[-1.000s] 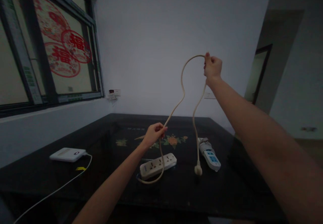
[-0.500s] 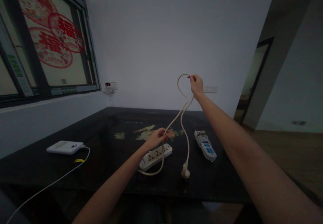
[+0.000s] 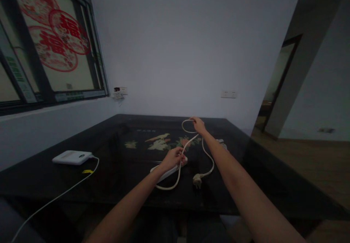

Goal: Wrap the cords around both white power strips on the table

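A white power strip (image 3: 166,172) lies on the black table (image 3: 82,177) in front of me. Its cream cord (image 3: 179,177) loops off the near end and rises through my left hand (image 3: 172,158), which is closed on it just above the strip. Farther back, my right hand (image 3: 197,124) pinches a small loop of the same cord low over the table. From there the cord runs down to its plug (image 3: 197,180), which lies on the table.
A second power strip (image 3: 222,143) with a wound cord shows partly behind my right forearm. A white power bank (image 3: 72,157) with a white cable (image 3: 54,199) sits at the left. A window is on the left wall; a doorway opens at right.
My right hand has come down from high in the air to just above the table, lowering the cord loop. The plug now lies flat on the table. My left hand stayed on the cord.
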### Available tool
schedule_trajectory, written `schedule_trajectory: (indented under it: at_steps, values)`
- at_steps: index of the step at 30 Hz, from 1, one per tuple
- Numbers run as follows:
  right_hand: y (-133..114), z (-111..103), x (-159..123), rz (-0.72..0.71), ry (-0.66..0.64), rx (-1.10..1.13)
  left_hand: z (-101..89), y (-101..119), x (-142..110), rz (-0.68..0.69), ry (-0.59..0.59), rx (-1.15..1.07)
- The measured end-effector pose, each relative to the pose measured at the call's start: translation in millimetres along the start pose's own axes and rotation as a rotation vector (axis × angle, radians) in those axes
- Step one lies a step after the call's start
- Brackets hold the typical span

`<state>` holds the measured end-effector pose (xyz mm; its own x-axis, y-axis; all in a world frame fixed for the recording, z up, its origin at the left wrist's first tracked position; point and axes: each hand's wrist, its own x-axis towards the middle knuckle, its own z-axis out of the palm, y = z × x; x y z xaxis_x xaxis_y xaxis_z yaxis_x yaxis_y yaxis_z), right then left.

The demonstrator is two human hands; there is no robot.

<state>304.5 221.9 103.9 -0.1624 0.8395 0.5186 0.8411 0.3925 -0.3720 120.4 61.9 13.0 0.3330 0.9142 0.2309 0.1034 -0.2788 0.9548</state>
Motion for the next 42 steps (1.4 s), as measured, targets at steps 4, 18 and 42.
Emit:
schedule_trajectory:
  at_steps: [4,18,42]
  values:
    - [5,15,-15,0.009,-0.134,-0.087,0.2,-1,-1,-0.044,-0.013,0.000]
    - [-49,-4,-112,-0.330,-0.130,0.108,-26.1,22,-23,-0.009,0.043,0.262]
    - [-106,12,-256,-0.451,-0.302,0.073,-39.2,-7,-131,-0.183,0.501,0.782]
